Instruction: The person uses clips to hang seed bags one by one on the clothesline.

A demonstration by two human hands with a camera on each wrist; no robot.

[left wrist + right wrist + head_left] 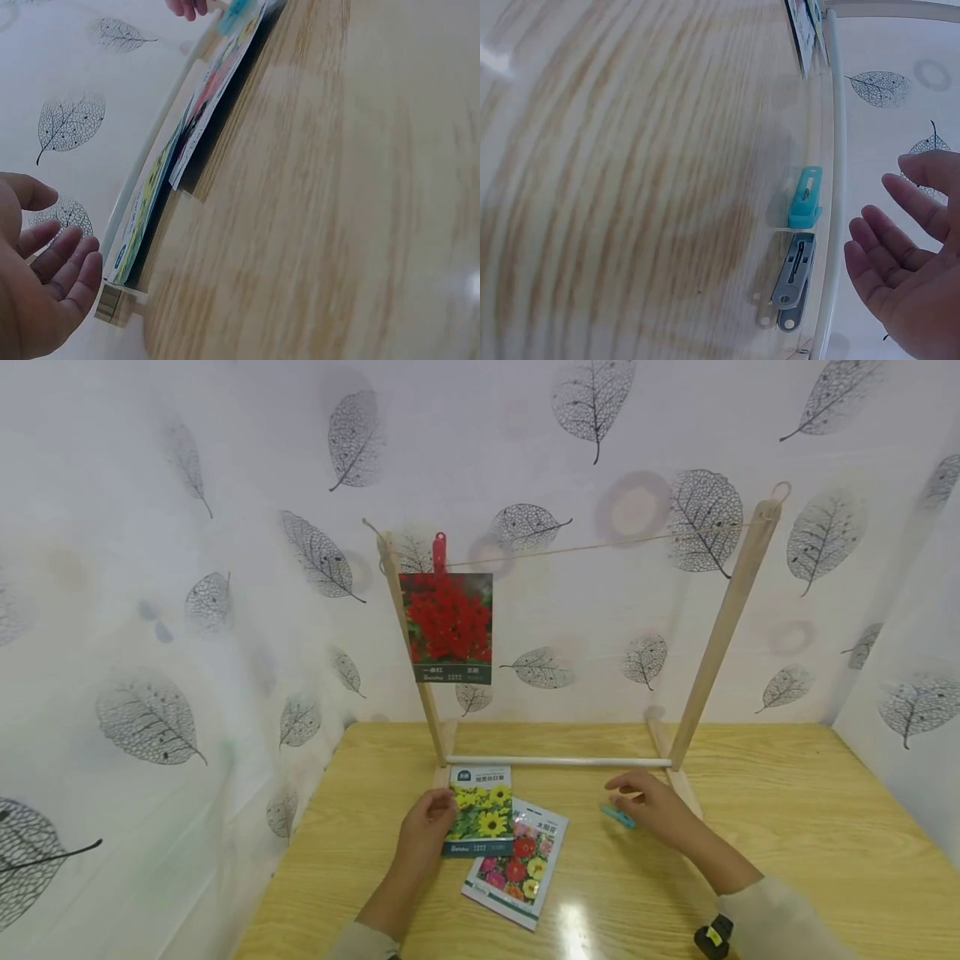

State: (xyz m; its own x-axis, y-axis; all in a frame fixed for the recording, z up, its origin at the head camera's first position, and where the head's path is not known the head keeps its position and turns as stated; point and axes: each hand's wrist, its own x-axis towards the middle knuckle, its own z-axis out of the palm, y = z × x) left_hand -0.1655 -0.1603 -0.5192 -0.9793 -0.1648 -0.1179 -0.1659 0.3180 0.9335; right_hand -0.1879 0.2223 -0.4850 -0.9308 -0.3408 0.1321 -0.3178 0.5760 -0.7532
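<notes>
left hand [429, 821] lies palm-down at the left edge of the sunflower seed packet [480, 810], forearm coming up from the bottom of the head view. in the left wrist view the fingers [64, 259] are spread and relaxed, nothing gripped; whether the fingertips touch the packet i cannot tell.

right hand [651, 806] hovers low over the table [787, 827], wrist angled in from the lower right, fingers loosely extended. right wrist view shows the palm open, fingers [889, 251] lax, holding nothing. the teal clip [617, 816] lies flat on the wood just beside the fingertips, apart from them. a grey clip [795, 279] lies end to end with the teal one, seen in the wrist view only.

sunflower packet sits flat near the rack's white crossbar [558, 761], overlapping the top corner of a second packet, mixed flowers [517, 864], which lies tilted below it.

wooden rack [723, 618] stands at the back of the table, string [600, 547] run between its two posts. a red clip [438, 552] pins a red-flower packet [447, 627] to the string near the left post; it hangs straight.

no containers in view.
</notes>
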